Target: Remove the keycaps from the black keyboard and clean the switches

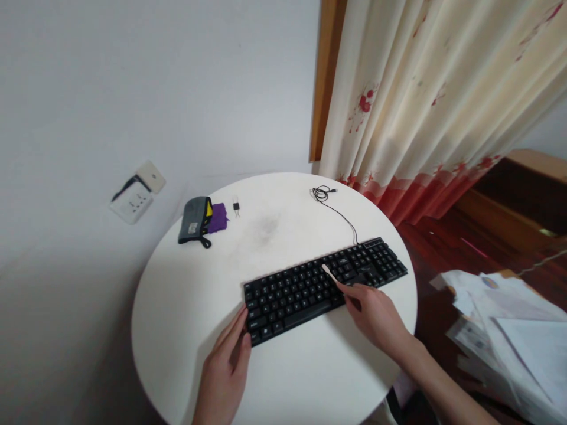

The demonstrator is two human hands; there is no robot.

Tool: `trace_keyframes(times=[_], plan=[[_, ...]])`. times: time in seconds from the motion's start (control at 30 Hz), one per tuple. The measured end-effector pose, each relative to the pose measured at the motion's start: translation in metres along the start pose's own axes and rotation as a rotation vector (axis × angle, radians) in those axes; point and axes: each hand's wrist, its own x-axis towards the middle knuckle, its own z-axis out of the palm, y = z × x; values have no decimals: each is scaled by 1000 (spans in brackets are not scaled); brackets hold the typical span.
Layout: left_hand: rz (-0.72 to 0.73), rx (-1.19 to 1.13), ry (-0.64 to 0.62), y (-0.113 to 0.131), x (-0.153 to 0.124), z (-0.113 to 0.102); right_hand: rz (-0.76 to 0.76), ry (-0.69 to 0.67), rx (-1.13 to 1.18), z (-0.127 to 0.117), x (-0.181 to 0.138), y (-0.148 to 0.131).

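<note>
A black keyboard (292,295) lies at a slant on a round white table (190,307). My left hand (225,360) holds the keyboard's left end, with fingertips at the edge and the thumb by the near corner. Pinched in my right hand (372,310) is a slim, pale toothbrush (328,271). Its head points up and left over the keys, right of the middle; whether it touches them I cannot tell. The fingers cover the rest of its handle. A thin black cable (341,213) runs from the keyboard's back to a loose coil.
Near the back left edge are a grey pouch (194,218), a purple cloth (218,218) and a small black item with thin wires (236,206). A wall socket (133,202) is at left. Curtains (398,118) hang behind; papers (522,336) are piled at right.
</note>
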Motion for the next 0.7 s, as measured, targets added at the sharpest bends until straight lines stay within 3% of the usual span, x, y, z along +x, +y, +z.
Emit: trace_keyframes(times=[0.7], plan=[[-8, -9, -4, 2, 3, 0, 133, -93, 284, -17, -68, 35]])
